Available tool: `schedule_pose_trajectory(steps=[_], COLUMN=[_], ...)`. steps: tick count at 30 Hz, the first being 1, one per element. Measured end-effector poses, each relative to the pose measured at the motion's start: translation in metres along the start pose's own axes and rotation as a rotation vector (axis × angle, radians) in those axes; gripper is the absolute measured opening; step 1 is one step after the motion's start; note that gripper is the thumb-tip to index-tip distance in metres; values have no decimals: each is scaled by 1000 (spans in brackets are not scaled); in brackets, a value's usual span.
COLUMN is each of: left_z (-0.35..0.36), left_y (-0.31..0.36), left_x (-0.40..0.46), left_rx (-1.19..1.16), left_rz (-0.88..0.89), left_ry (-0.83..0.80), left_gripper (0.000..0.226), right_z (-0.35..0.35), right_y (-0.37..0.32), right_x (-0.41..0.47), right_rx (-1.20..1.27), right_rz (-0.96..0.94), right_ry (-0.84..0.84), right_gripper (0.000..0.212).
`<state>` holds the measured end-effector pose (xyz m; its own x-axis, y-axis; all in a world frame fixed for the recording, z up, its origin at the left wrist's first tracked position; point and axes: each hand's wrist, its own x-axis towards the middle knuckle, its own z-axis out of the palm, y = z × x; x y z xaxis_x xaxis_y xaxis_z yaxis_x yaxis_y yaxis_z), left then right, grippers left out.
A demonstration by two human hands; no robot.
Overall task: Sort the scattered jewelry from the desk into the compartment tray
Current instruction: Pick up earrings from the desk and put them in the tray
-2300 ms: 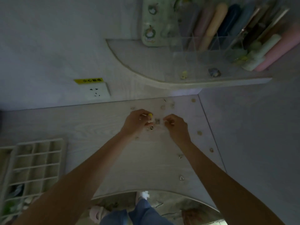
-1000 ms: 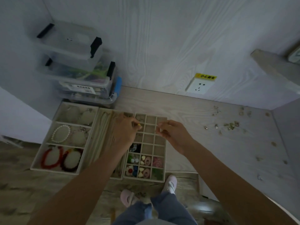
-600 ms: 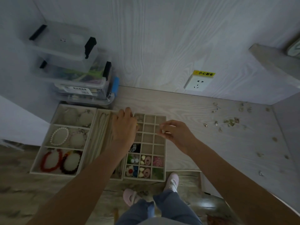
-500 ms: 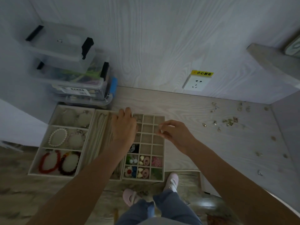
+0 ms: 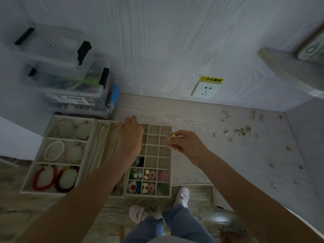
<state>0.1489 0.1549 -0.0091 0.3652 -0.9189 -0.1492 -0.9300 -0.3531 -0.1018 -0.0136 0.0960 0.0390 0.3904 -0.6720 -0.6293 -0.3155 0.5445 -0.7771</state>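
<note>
Desk (image 5: 201, 155): pale wood-grain top, backed by wall w/ socket (image 5: 205, 91). Landmark for all entries below = compartment tray.

Stacked clear storage boxes (image 5: 70, 76): behind tray's far-left corner, on desk.

Compartment tray (image 5: 171, 155): beige grid insert, near desk's front edge; sits just right of a bracelet tray (image 5: 57, 153) and a narrow necklace section (image 5: 101, 146). Near rows hold coloured pieces (flower, pink ovals, green bits); far and middle rows look empty where visible.

Left hand (image 5: 130, 137): over tray's far-left cells, fingers reaching down past the tray's far edge; back of hand faces camera. Grip: cannot tell if it holds anything, fingertips hidden.

Right hand (image 5: 185, 144): at tray's right edge, over the upper-right cells. Thumb + forefinger pinch a small yellow piece (image 5: 173, 135); other fingers loosely curled.

Scattered jewelry (image 5: 240, 130): small pale bits, well right of tray, spread toward the side wall; many left, so task appears far from done.

Step in hand (judged): drop yellow piece into a cell. To do well: bring pinch low over one empty cell, centre it between dividers, release gently so it doesn't bounce into neighbour. Pick a cell w/ like items or a free one. Keep left hand off tray walls so tray doesn't shift.
</note>
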Motion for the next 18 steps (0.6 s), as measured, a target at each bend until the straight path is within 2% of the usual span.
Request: schedule_pose_trajectory(steps=[6,14,18], left_z=[12,13,15], left_y=[-4,-19,-29], left_x=[0,-9,-13], left_rx=[-88,-322,-389], left_rz=[3,82,115], left_ry=[89,155,234], left_gripper=[12,22,23], right_z=[-3,3,16], right_y=[4,8,10], right_x=[-2,6,16], right_rx=[-91,43,18], right_rz=[-15,-1,28], right_ry=[-19,-69,-102], right_gripper=[10,7,17])
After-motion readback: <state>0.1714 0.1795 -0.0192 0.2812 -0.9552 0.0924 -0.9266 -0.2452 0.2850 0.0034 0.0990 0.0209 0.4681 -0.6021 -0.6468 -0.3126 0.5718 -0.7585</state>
